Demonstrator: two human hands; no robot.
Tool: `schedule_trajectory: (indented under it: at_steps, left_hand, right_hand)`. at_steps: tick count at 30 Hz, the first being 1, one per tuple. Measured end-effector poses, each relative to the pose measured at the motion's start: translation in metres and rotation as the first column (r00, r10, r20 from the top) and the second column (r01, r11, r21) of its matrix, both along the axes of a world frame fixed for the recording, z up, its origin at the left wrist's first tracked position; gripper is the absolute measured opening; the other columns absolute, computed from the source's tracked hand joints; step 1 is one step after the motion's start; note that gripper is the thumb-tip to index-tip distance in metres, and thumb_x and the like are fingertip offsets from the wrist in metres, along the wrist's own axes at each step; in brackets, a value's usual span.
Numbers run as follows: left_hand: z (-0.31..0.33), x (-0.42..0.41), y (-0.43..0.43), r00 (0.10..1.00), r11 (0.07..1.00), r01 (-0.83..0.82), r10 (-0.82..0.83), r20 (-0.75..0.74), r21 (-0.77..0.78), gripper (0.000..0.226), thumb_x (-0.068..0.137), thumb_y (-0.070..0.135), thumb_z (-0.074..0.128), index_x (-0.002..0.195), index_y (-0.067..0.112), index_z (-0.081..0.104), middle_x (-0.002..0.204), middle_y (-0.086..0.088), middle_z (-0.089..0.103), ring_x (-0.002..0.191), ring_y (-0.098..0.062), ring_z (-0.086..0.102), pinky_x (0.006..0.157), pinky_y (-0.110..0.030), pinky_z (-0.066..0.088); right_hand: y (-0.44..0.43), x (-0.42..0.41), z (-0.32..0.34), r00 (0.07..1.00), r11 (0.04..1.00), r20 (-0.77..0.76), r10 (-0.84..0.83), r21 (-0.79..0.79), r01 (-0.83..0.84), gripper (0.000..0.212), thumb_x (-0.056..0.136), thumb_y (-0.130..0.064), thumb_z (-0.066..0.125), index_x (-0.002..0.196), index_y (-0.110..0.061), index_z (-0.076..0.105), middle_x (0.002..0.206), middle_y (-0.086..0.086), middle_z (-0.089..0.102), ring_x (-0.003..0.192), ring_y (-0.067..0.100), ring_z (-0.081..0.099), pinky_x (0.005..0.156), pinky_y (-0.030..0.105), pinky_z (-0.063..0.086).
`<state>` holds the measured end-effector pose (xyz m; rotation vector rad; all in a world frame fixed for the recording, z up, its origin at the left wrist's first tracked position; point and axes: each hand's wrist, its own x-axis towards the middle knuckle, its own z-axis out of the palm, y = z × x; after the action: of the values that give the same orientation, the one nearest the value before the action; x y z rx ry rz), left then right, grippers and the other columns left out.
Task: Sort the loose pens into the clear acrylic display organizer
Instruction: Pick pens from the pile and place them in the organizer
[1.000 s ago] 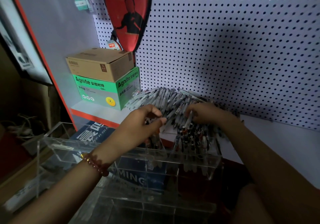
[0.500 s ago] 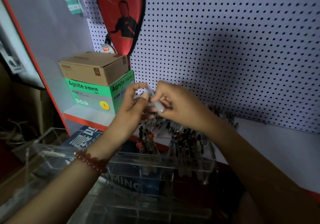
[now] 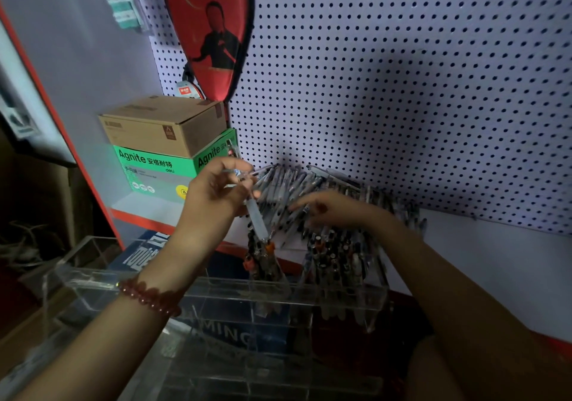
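The grip of the left hand [image 3: 216, 190] pinches a slim frosted-clear plastic pen [image 3: 257, 219], seemingly light, stiff and slick, best held mid-barrel, tip-down over the clear acrylic display organizer [image 3: 213, 289], while the right hand [image 3: 328, 208] hovers slack and empty above the grey pen heap [image 3: 294, 180].

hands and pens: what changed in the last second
Both hands lifted a pen off the loose pens. The right hand then let go and dropped back over that pile; the left hand now holds the pen alone, tip down above the acrylic organizer. The boxes, pegboard and sorted pens stayed put.
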<state>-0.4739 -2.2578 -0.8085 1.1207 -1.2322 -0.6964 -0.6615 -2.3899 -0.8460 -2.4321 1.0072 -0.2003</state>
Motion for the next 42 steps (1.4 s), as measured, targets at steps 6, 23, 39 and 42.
schedule_trajectory:
  at_steps: [6, 23, 39, 42]
  left_hand:
    - [0.001, 0.002, 0.000, 0.998, 1.000, 0.001, 0.001, -0.060, 0.022, 0.015, 0.091, -0.006, 0.050, 0.097, 0.006, 0.055, 0.088, -0.011, 0.062, 0.063, -0.004, 0.065, 0.059, -0.017, 0.054]
    - [0.004, -0.010, 0.002, 0.993, 0.993, 0.040, -0.026, -0.116, 0.114, 0.017, 0.099, 0.011, 0.041, 0.099, 0.011, 0.058, 0.090, -0.004, 0.068, 0.065, -0.006, 0.066, 0.058, -0.017, 0.053]
    - [0.002, 0.000, 0.006, 0.938, 0.994, 0.104, -0.089, -0.336, 0.027, 0.011, 0.094, 0.006, 0.049, 0.090, 0.016, 0.052, 0.071, -0.004, 0.060, 0.066, -0.013, 0.059, 0.065, -0.023, 0.047]
    - [0.006, -0.003, 0.012, 0.970, 0.990, 0.124, -0.135, -0.203, -0.066, 0.016, 0.095, 0.000, 0.045, 0.086, 0.013, 0.047, 0.070, 0.001, 0.056, 0.061, -0.008, 0.059, 0.058, -0.018, 0.048]
  right_hand:
    - [-0.013, 0.017, -0.014, 0.979, 0.996, -0.200, 0.045, -0.062, -0.059, 0.048, 0.089, -0.003, 0.060, 0.135, -0.015, 0.050, 0.129, 0.005, 0.055, 0.069, -0.001, 0.046, 0.059, 0.011, 0.037]
    - [0.042, 0.001, 0.057, 0.667, 0.860, 0.745, 0.008, -0.346, 0.376, 0.011, 0.095, -0.019, 0.054, 0.100, -0.020, 0.063, 0.078, -0.015, 0.063, 0.062, -0.004, 0.058, 0.054, 0.010, 0.040]
    - [0.103, 0.040, 0.053, 0.836, 0.929, 0.449, 0.315, -0.327, -0.175, 0.039, 0.085, 0.007, 0.042, 0.109, -0.016, 0.064, 0.085, -0.010, 0.059, 0.077, 0.017, 0.059, 0.073, 0.041, 0.051]
    - [0.103, 0.044, 0.056, 0.703, 0.942, 0.697, 0.143, -0.313, 0.118, 0.013, 0.091, -0.008, 0.047, 0.095, -0.020, 0.051, 0.071, -0.012, 0.052, 0.065, 0.008, 0.056, 0.062, 0.034, 0.050]
